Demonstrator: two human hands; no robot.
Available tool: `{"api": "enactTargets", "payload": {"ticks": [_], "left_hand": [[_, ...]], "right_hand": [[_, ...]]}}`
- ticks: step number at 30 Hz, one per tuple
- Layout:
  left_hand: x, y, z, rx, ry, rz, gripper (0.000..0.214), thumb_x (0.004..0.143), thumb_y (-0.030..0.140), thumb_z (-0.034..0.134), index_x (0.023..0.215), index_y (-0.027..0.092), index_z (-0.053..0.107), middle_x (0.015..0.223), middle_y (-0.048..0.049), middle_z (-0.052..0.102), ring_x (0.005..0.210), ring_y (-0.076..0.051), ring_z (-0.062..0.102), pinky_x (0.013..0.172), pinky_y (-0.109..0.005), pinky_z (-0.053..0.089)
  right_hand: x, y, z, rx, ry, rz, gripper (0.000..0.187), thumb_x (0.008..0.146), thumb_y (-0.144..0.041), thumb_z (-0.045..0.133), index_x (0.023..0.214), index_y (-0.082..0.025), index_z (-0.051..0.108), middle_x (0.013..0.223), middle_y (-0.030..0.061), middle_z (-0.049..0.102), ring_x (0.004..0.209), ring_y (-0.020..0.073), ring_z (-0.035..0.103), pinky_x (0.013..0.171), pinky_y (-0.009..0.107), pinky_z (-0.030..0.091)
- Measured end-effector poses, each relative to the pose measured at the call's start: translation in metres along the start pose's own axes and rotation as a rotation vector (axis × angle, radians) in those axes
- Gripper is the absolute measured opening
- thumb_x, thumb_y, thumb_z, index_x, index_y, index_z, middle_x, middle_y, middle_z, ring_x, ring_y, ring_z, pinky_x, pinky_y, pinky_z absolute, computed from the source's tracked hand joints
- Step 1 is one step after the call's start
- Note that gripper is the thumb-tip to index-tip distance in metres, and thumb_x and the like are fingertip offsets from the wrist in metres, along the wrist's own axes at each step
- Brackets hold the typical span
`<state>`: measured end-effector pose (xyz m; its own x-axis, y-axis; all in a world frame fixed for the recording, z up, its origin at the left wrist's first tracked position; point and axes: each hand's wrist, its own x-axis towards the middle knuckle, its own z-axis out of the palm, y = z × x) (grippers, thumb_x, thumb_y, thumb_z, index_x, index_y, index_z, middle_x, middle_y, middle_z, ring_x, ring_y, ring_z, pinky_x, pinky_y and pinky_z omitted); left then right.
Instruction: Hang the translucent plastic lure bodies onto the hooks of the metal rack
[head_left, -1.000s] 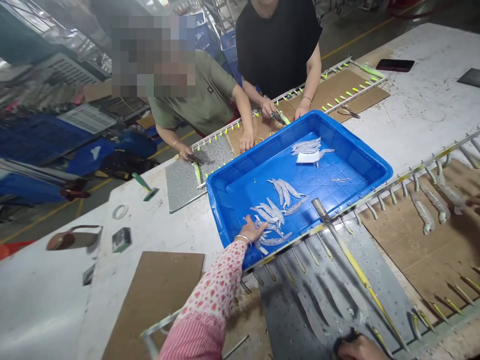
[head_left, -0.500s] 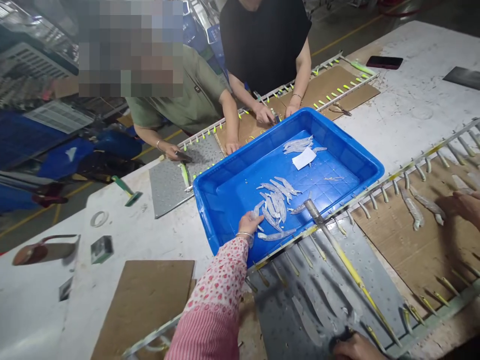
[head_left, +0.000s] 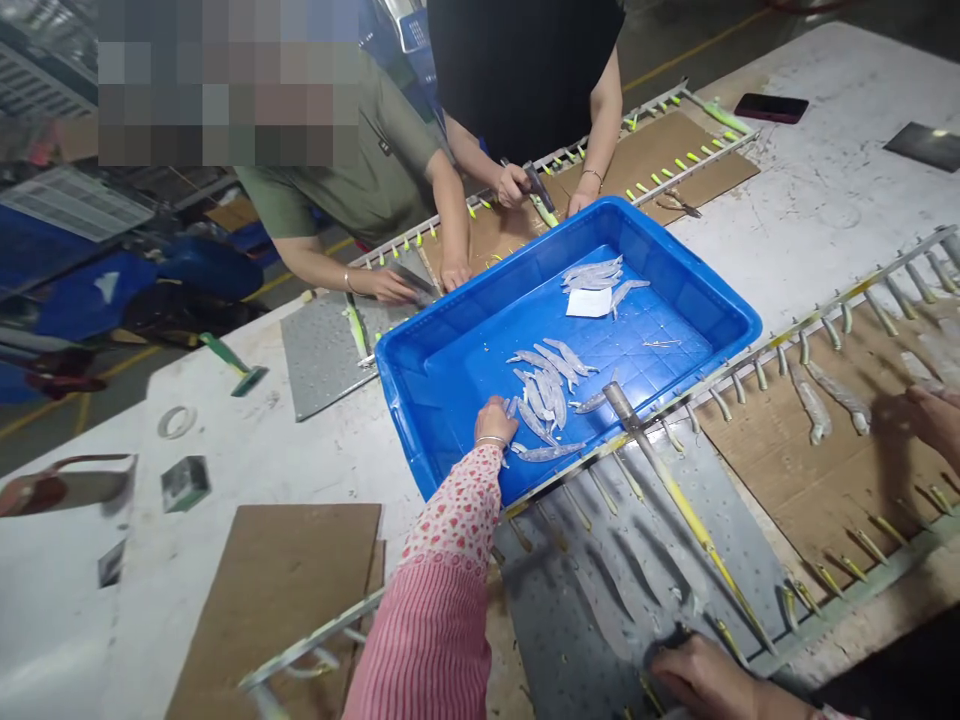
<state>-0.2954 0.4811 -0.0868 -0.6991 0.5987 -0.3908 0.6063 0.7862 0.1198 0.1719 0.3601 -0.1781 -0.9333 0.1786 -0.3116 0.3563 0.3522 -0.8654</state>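
Note:
My left hand (head_left: 495, 424), in a pink sleeve, reaches into a blue plastic tray (head_left: 450, 470). Its fingers are curled at the near-left end of a pile of clear, shrimp-shaped soft pieces (head_left: 551, 392), closed on one piece (head_left: 512, 407) that is partly hidden. At the bottom right, my right hand (head_left: 701, 672) is closed low over a grey pad (head_left: 547, 600); what its fingers hold is hidden. Several long clear pieces (head_left: 600, 600) lie on that pad, beneath a metal rack (head_left: 694, 520) with rows of pegs and a yellow-marked crossbar.
A co-worker's hand (head_left: 934, 420) is at the right over cardboard (head_left: 772, 470). Across the table, two people handle tools at another rack (head_left: 660, 180). White paper (head_left: 589, 303) lies in the tray. Left are a green scraper (head_left: 236, 368), a tape roll (head_left: 177, 422) and cardboard (head_left: 277, 590).
My left hand has moved slightly up in the view and its fingers have curled in at the pile. The white paper appears shifted left. Across the table, a co-worker's tool hand has lifted.

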Motion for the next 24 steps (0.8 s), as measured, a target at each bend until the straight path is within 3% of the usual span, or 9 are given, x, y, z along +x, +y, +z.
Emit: {"api": "enactTargets", "payload": {"ticks": [4,6,9,11,16,21,24], "left_hand": [[-0.014,0.001,-0.013,0.065,-0.001,0.047,0.03,0.081,0.031,0.054,0.106,0.017,0.064,0.108,-0.0152,0.068,0.101,-0.031,0.063,0.078,-0.034,0.046],[-0.025,0.001,-0.022,0.149,-0.035,0.271,0.025,0.08,0.028,0.053,0.101,0.018,0.064,0.105,-0.0124,0.067,0.1,-0.028,0.063,0.08,-0.033,0.046],[-0.044,0.007,-0.023,0.259,-0.17,0.726,0.021,0.079,0.018,0.053,0.097,0.018,0.064,0.109,-0.0116,0.063,0.105,-0.025,0.058,0.085,-0.031,0.045],[-0.054,0.014,-0.014,0.252,-0.244,0.869,0.023,0.081,0.014,0.05,0.098,0.017,0.065,0.116,-0.0127,0.06,0.109,-0.025,0.055,0.088,-0.032,0.044],[-0.053,0.023,0.01,0.08,-0.253,0.787,0.024,0.086,0.01,0.041,0.093,0.016,0.063,0.115,-0.0161,0.059,0.11,-0.027,0.053,0.095,-0.039,0.041],[-0.046,0.017,0.013,0.186,-0.299,0.784,0.042,0.067,0.007,0.063,0.108,0.017,0.06,0.112,-0.0161,0.06,0.107,-0.032,0.056,0.095,-0.044,0.042],[-0.043,0.008,0.003,0.095,-0.165,0.731,0.034,0.068,0.015,0.063,0.102,0.017,0.062,0.113,-0.0145,0.061,0.109,-0.031,0.056,0.094,-0.042,0.044]], "right_hand": [[0.0,-0.003,-0.001,-0.077,-0.035,-0.056,0.025,0.087,-0.012,0.04,0.067,-0.017,0.053,0.057,-0.0004,0.054,0.051,0.0104,0.043,0.053,0.029,0.022],[0.0,-0.003,-0.001,-0.084,-0.03,-0.064,0.025,0.087,-0.011,0.04,0.068,-0.017,0.055,0.057,-0.0006,0.053,0.05,0.01,0.042,0.053,0.029,0.022],[0.001,-0.007,-0.005,-0.076,-0.033,-0.084,0.026,0.088,-0.012,0.038,0.071,-0.017,0.058,0.058,-0.0001,0.054,0.051,0.0102,0.043,0.054,0.029,0.022],[0.002,-0.011,-0.01,-0.057,-0.036,-0.068,0.027,0.088,-0.014,0.039,0.07,-0.017,0.059,0.058,0.0005,0.055,0.052,0.011,0.043,0.054,0.029,0.022],[0.003,-0.02,-0.016,-0.034,-0.064,0.008,0.029,0.087,-0.014,0.038,0.07,-0.019,0.06,0.059,0.0019,0.056,0.053,0.0131,0.046,0.055,0.03,0.024],[0.003,-0.016,-0.012,-0.05,-0.064,0.016,0.027,0.086,-0.014,0.038,0.069,-0.019,0.059,0.061,0.0015,0.058,0.055,0.0136,0.049,0.055,0.03,0.026],[0.004,-0.013,-0.01,-0.064,-0.028,0.006,0.024,0.082,-0.011,0.041,0.068,-0.019,0.059,0.062,0.0015,0.059,0.056,0.0139,0.05,0.054,0.029,0.026]]}}
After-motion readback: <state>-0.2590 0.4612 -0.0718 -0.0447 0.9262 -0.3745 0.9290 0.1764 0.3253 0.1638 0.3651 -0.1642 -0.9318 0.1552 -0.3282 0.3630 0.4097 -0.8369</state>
